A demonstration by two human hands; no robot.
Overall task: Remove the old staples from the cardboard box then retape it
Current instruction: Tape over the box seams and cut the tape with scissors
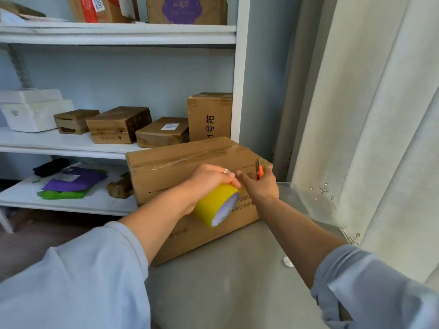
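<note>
My pale blue sleeves frame the grey table. My left hand grips a yellow tape roll against the cardboard box standing there; my right hand pinches what look like orange-handled snips.

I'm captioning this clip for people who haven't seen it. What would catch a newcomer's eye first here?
The bright yellow tape roll stands out at centre, gripped by the left hand against the front of the big cardboard box on the grey table. Just right of it, the right hand holds small orange snips at the box's upper edge. Behind, white shelves carry smaller cartons.
</note>
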